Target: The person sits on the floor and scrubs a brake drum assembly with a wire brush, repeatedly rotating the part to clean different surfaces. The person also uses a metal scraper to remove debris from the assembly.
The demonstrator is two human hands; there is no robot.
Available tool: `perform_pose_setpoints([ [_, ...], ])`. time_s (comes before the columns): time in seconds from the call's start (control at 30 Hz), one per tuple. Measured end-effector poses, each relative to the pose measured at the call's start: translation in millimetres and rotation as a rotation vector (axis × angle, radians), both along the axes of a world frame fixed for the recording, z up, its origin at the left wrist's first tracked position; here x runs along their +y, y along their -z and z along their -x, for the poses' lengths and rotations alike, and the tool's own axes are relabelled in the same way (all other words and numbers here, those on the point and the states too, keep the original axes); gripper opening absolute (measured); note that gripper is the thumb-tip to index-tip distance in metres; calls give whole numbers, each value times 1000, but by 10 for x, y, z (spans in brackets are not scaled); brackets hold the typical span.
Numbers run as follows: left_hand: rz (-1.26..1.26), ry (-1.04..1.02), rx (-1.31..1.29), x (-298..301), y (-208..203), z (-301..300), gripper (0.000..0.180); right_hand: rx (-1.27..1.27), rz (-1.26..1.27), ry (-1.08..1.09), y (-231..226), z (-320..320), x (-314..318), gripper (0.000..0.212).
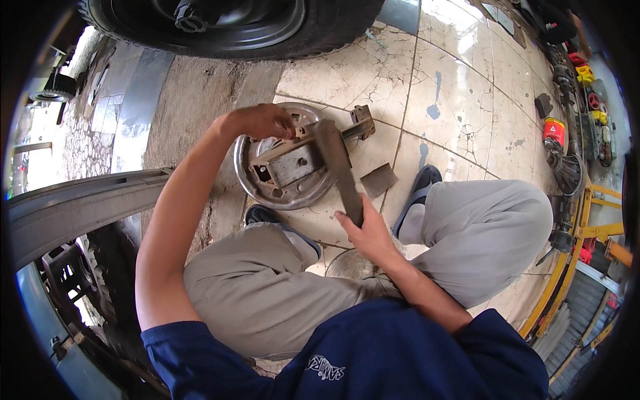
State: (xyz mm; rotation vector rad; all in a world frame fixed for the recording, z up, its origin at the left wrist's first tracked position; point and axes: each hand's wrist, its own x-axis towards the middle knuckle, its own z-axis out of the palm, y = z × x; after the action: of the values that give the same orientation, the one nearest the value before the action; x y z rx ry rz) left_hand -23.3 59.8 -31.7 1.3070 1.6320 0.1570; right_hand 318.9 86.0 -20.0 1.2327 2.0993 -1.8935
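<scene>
On the floor between my feet lies a round metal wheel rim [245, 175]. A grey, rust-marked metal bracket [288, 168] with a box-shaped end rests across it, its narrow end pointing to the far right. My left hand [261, 123] is at the bracket's far side, fingers pinched together; what they grip, if anything, is too small to make out. In my right hand [369, 232] is a hammer [345, 179], held by its dark handle. Its blurred head is over the bracket, close to my left hand; whether they touch I cannot tell.
A flat dark metal plate [379, 180] lies right of the rim. A large tyre [340, 33] stands at the far side. A metal beam [93, 207] runs in from the left. Along the right are a red can [553, 135], metal parts and a yellow frame [557, 283].
</scene>
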Motion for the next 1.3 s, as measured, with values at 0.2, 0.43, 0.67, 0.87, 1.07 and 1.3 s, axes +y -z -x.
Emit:
perform_pose_setpoints([
  [0.2,8,-11,-7,-16,44,47,32,36,-127,-132,-29,-2,-64,41],
  [0.43,15,15,-48,62,0,15,30,78,-171,-68,120,-82,-115,39],
  [0.67,40,28,-16,57,17,29,31,37,-111,-106,88,-44,-149,40],
  [0.87,50,71,39,37,18,-35,39,4,-15,-51,150,-80,-88,37],
  [1.07,150,63,236,-7,-98,-70,52,-7,230,51,106,-49,-70,35],
  [1.3,238,68,333,-106,-165,-158,70,-27,28,49,113,-36,-83,32],
])
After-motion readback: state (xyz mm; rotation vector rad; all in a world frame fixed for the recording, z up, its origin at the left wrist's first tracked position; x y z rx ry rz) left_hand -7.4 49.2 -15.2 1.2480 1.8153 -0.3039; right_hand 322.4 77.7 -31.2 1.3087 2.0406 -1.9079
